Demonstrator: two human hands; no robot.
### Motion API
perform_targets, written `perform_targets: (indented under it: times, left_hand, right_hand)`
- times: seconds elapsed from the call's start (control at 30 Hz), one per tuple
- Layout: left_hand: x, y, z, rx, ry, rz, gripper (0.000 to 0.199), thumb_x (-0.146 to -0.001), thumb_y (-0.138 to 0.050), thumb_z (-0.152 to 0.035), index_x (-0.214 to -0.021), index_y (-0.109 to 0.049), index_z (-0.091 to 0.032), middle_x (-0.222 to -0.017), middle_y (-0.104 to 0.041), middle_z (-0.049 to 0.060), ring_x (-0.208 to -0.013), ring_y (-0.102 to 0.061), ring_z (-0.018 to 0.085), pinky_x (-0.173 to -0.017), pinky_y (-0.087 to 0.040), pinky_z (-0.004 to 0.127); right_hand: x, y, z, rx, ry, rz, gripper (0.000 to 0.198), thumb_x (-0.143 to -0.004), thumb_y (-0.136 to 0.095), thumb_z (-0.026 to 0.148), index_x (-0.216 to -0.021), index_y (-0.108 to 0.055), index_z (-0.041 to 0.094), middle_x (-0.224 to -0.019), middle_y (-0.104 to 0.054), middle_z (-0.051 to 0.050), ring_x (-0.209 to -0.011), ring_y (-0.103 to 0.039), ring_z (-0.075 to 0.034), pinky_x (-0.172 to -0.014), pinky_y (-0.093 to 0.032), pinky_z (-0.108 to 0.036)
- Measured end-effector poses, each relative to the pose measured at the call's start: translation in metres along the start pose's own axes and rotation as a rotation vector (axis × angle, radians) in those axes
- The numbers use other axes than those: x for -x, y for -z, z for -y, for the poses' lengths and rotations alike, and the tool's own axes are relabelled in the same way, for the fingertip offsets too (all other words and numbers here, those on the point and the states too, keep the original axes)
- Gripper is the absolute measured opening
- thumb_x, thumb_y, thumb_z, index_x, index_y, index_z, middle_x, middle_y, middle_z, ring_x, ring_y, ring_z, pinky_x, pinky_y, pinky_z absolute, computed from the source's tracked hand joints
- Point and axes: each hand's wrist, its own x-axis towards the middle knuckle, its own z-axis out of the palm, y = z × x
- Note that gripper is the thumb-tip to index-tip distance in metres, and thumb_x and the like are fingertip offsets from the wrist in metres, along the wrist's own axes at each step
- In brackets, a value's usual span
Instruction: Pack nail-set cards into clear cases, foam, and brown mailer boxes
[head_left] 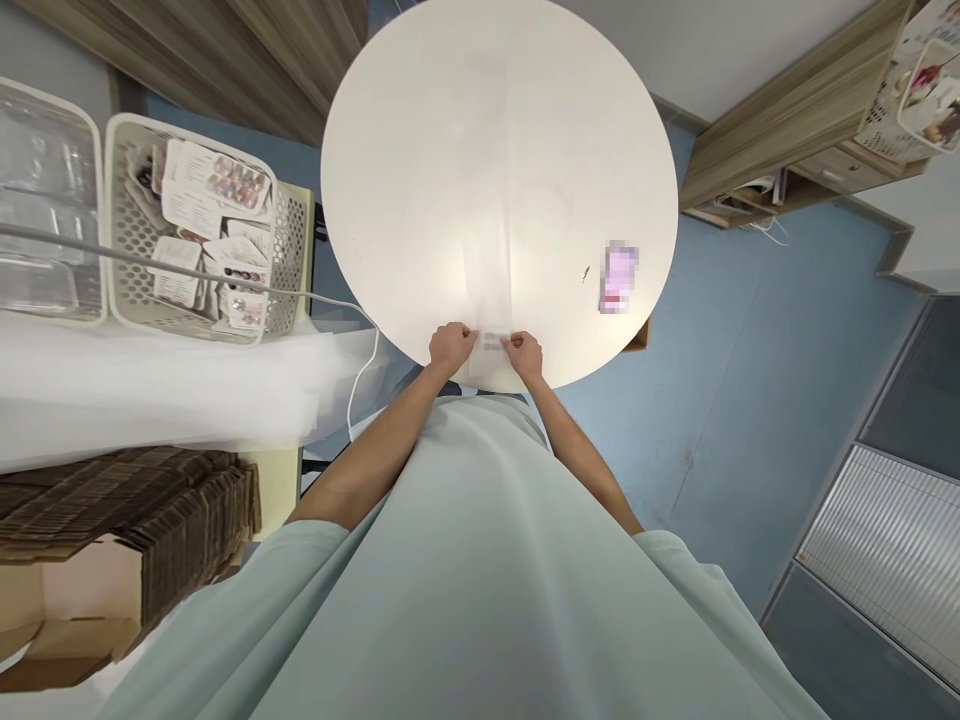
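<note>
A long strip of clear plastic film lies flat down the middle of the round white table. At its near end, my left hand is closed in a pinch on the left edge. My right hand likewise pinches the film at the right edge, thumb and fingers together. Between the two hands, small grey marks show on the film; they are too small to make out.
A pixelated pink-purple thing lies on the table's right side. Left of the table are a white basket of small packs, clear plastic boxes, a grey cable, white sheeting and stacked cardboard. Wooden shelving stands right.
</note>
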Motion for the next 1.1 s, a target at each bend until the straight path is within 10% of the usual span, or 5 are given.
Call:
perform_targets:
  times: [0.17, 0.33, 0.53, 0.9, 1.1]
  left_hand:
    - [0.017, 0.004, -0.008, -0.148, -0.38, -0.118, 0.043, -0.107, -0.051, -0.03, -0.145, -0.067, -0.017, -0.156, -0.065, 0.022, -0.143, -0.062, 0.039, -0.115, -0.054, 0.055]
    - [0.026, -0.003, -0.004, -0.249, -0.822, 0.072, 0.055, -0.107, -0.054, -0.032, -0.161, -0.058, -0.018, -0.177, -0.046, 0.022, -0.167, -0.04, 0.039, -0.132, -0.036, 0.062]
    - [0.025, -0.015, 0.009, -0.331, -0.831, 0.129, 0.09, -0.097, -0.073, -0.053, -0.171, -0.045, -0.01, -0.183, -0.035, 0.027, -0.173, -0.029, 0.043, -0.139, -0.023, 0.06]
    - [0.025, -0.019, 0.003, -0.333, -0.707, 0.098, 0.092, -0.086, -0.057, -0.01, -0.176, -0.041, -0.009, -0.181, -0.041, 0.023, -0.171, -0.034, 0.04, -0.136, -0.034, 0.061]
    - [0.021, -0.011, -0.001, -0.254, -0.654, 0.114, 0.08, -0.092, -0.059, -0.016, -0.171, -0.048, -0.013, -0.178, -0.046, 0.02, -0.167, -0.041, 0.038, -0.136, -0.035, 0.058]
  right_hand:
    - [0.0, 0.001, 0.0, -0.002, -0.013, 0.013, 0.021, -0.104, -0.073, 0.039, -0.114, -0.074, 0.021, -0.122, -0.084, -0.01, -0.114, -0.079, -0.022, -0.099, -0.058, -0.033]
    - [-0.001, 0.0, -0.003, -0.03, 0.009, 0.016, 0.021, -0.104, -0.071, 0.039, -0.114, -0.075, 0.02, -0.122, -0.084, -0.011, -0.113, -0.079, -0.022, -0.098, -0.059, -0.033]
    - [-0.012, 0.002, -0.011, -0.09, -0.005, 0.059, 0.025, -0.101, -0.074, 0.042, -0.111, -0.079, 0.019, -0.114, -0.085, -0.011, -0.104, -0.081, -0.023, -0.093, -0.062, -0.034]
    - [-0.022, 0.015, -0.01, 0.016, 0.112, 0.107, 0.029, -0.106, -0.07, 0.035, -0.128, -0.073, 0.017, -0.12, -0.082, -0.011, -0.106, -0.079, -0.021, -0.099, -0.062, -0.034]
    - [-0.008, 0.034, -0.013, 0.27, 0.522, 0.109, 0.058, -0.102, -0.045, 0.005, -0.156, -0.06, 0.022, -0.166, -0.058, -0.015, -0.14, -0.066, -0.027, -0.116, -0.057, -0.046]
